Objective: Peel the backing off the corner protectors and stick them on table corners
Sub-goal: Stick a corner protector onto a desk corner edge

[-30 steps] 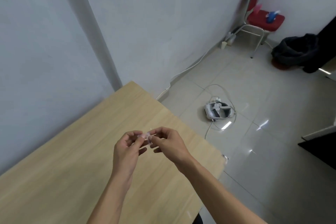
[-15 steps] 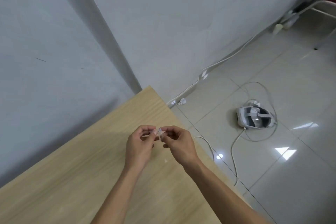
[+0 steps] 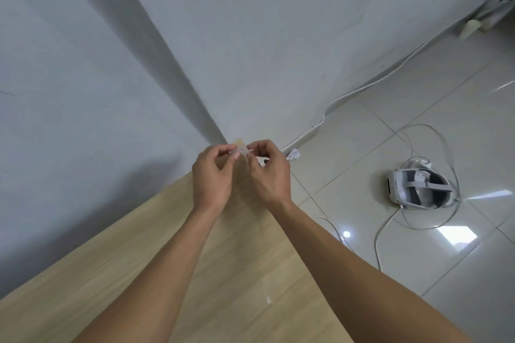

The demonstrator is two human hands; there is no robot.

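Observation:
A small clear corner protector (image 3: 241, 151) is pinched between both hands, just above the far corner (image 3: 239, 142) of the light wooden table (image 3: 156, 264). My left hand (image 3: 213, 178) pinches its left end with curled fingers. My right hand (image 3: 269, 175) pinches its right end, and a small pale strip shows under that hand's fingers. Most of the protector is hidden by my fingertips. A tiny white scrap (image 3: 268, 299) lies on the tabletop near the right edge.
Grey walls meet just behind the table corner. On the tiled floor to the right lie a white headset (image 3: 418, 188) with looping cables, a white cord (image 3: 362, 89) along the wall and a small crumpled white scrap (image 3: 294, 154).
Both hands have moved forward with the protector, from over the middle of the table to its far corner. The view has tilted down and closer.

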